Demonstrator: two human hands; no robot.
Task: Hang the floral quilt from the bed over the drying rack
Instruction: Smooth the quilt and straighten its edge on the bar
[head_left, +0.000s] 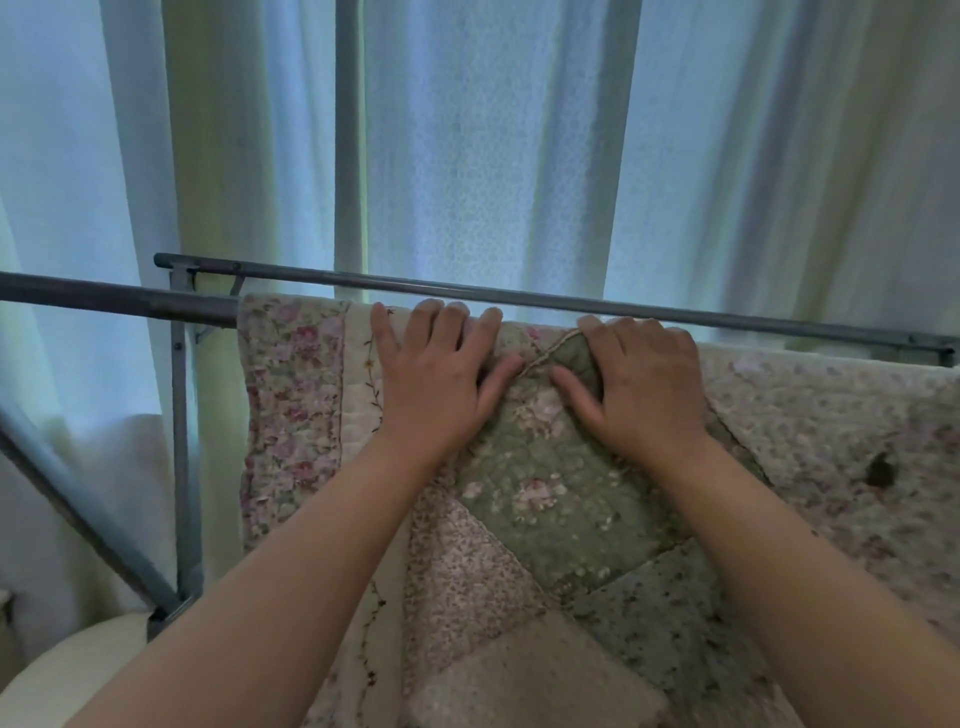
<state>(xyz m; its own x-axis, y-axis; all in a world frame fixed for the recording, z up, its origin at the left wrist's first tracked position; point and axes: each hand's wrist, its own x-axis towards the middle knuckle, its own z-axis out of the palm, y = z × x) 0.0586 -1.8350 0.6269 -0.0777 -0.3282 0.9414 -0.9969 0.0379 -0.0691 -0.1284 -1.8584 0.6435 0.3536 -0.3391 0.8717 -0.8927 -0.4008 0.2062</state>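
Both hands flat on the quilt (545, 499) as it lies draped over the near rail of the rack (119, 300), in front of pale curtains (493, 156) lit from behind. From where I am steering, the left hand (436, 379) is spread wide, fingers (423, 325) reaching up to the fold at the top of the rail, palm pressing the cloth and gripping nothing. The right hand (639, 384) is also laid open on the fabric, though its thumb and forefinger sit either side of a turned-over green corner; I cannot tell whether that corner is pinched or only pushed down. The quilt covers the rail from just right of the rack's left upright across to the right edge of the view and falls toward me, its floral border on the left and green and pink patches under my forearms. A second, thinner bar (519, 299) runs bare behind it, just beyond the fingertips. I judge the hanging nearly done, with smoothing and squaring left. The quilt looks soft and padded, probably heavy enough to creep off a smooth metal rail if more weight hangs on one side. It will bunch rather than slide cleanly, so I would take hold along the stitched edge binding or the folded corner, where layers are thickest, and tug evenly with both hands rather than drag from the middle.
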